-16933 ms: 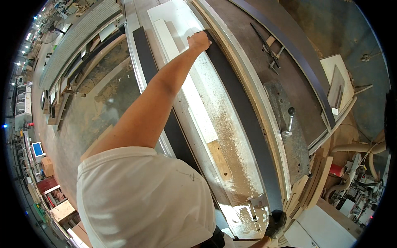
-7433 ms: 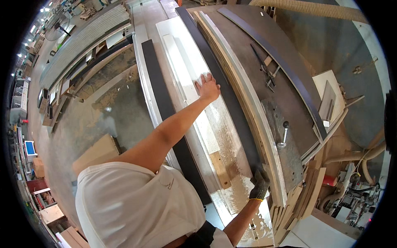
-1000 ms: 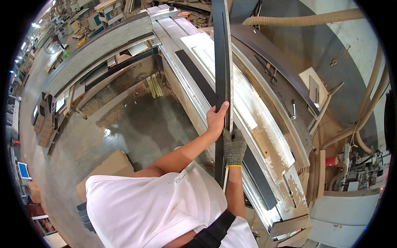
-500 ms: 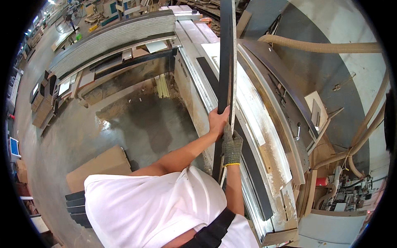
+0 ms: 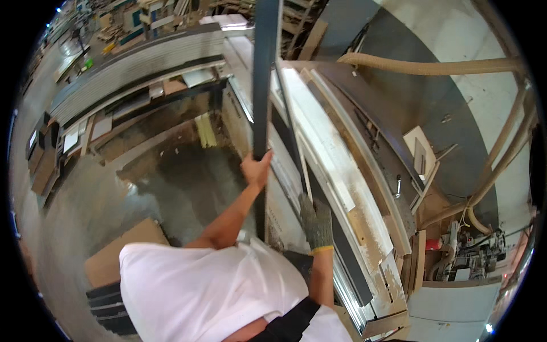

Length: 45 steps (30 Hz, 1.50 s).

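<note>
My bare left hand (image 5: 257, 170) is closed round the edge of a long dark board (image 5: 265, 80), which stretches away from me past the top of the view. Its near end runs down beside my body. In a grey work glove with a yellow cuff, my right hand (image 5: 317, 225) is closed on a thin strip (image 5: 293, 128) with a dark face and a pale edge. The strip slants away to the right of the board, with a gap between them near my hands. Beneath lies another dark strip (image 5: 348, 265), flat along the metal machine bed (image 5: 336, 165).
At the far left a stack of long panels (image 5: 142, 68) rests on a rack. Cardboard (image 5: 128, 245) and dark boards (image 5: 108, 308) lie at lower left. A ribbed hose (image 5: 421, 67) crosses the upper right. A crank handle (image 5: 398, 185) stands right of the bed.
The board and the thin strip, held close together before, are now apart. My left hand has moved left with the board, while my right hand holds the strip away from it. The view has shifted.
</note>
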{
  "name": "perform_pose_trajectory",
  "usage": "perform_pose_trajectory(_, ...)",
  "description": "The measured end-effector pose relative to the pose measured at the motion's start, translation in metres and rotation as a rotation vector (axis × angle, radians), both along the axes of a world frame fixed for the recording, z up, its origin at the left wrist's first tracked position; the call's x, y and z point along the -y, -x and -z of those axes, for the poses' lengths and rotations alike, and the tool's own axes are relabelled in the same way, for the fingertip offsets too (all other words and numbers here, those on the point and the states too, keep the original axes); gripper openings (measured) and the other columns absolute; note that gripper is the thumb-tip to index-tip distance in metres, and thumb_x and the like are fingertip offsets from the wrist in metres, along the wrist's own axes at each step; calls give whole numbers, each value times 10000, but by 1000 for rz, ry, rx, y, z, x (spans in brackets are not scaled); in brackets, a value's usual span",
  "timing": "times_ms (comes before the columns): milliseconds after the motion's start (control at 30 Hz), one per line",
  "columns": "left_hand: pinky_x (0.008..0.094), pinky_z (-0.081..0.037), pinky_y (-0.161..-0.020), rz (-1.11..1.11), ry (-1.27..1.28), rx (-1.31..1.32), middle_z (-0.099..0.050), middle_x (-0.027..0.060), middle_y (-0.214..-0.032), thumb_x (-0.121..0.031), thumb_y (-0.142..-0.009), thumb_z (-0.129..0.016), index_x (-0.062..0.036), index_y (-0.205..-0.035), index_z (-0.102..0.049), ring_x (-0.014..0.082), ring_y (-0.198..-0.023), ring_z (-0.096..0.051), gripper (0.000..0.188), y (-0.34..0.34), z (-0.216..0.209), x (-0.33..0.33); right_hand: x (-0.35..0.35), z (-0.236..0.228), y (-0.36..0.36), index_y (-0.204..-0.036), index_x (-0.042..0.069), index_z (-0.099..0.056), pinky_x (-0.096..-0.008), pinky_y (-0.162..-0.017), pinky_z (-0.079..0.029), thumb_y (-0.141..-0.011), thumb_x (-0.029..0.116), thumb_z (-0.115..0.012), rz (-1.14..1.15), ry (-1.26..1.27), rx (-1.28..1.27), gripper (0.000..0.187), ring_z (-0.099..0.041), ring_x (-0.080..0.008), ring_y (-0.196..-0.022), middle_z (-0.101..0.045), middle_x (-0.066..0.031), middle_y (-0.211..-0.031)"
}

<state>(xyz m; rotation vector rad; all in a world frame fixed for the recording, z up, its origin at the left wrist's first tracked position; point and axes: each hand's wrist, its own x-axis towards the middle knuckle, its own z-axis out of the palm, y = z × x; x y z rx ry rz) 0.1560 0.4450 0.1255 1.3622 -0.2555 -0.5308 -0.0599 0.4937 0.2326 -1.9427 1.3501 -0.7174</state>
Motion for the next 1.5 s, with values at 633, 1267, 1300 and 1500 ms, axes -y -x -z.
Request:
perform_pose_trajectory(633, 388, -474, -705, -397, 182, -194, -597, 76, -817, -487, -859, -759, 66, -937, -680, 193, -734, -539, 564, -152, -34, -18, -90, 39, 266, -989, -16, -710, -314, -649, -463, -897, 348, -757, 669, -373, -40, 379, -570, -140, -690, -648, -49, -755)
perform_pose_trajectory(1267, 325, -371, -487, -309, 78, -400, -389, 17, -607, -804, -897, -403, -42, -1199, -506, 177, -493, -382, 825, -216, -33, -118, -86, 73, 246, -978, 43, -737, -250, -396, -280, -911, 356, -755, 874, -378, 282, 320, -371, -54, -403, -738, -51, -851)
perform_pose_trajectory(1300, 365, -417, -524, -206, 170, -418, -475, 61, -690, -800, -907, -392, -48, -1229, -523, 205, -572, -470, 829, -250, -13, -127, -80, 84, 242, -1002, 37, -737, -249, -397, -281, -918, 354, -750, 852, -351, 304, 329, -373, -54, -404, -739, -55, -871)
perform_pose_trajectory(1500, 491, -364, -1136, -256, 356, -286, -466, 116, -1515, -772, -938, -411, -106, -1531, -398, 307, -1333, -474, 892, -301, 9, -113, -46, 47, 123, -1129, -14, -719, -257, -443, -286, -922, 350, -728, 777, -331, 252, 418, -395, -43, -478, -741, -59, -934)
